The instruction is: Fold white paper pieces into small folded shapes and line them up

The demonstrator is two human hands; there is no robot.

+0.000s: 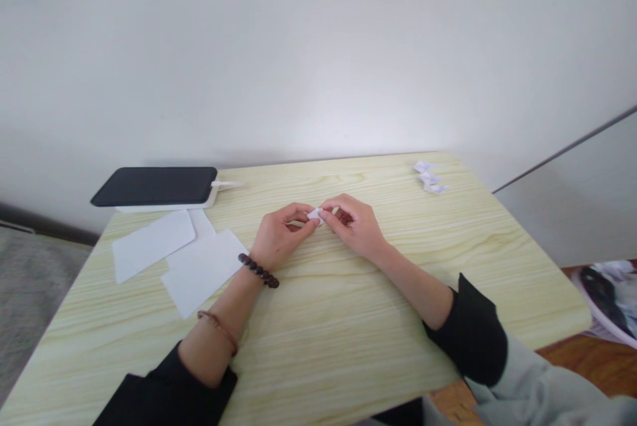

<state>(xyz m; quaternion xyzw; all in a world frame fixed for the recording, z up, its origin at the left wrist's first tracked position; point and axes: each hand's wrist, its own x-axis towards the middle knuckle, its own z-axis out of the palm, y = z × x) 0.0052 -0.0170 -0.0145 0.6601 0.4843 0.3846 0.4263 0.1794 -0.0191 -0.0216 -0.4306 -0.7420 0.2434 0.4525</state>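
Between my two hands, over the middle of the table, is a small folded piece of white paper. My left hand pinches its left side with thumb and fingertips. On the right side, my right hand is closed on the same paper with thumb and forefinger. The fingers cover most of it, so its exact shape is hard to make out. Several loose white paper sheets lie overlapping left of my left hand. Small folded white paper pieces sit together near the far right corner.
A black-screened phone rests on a white block at the far left, with a white cable beside it. The wood-grain table meets a white wall at the back. A basket stands on the floor at right.
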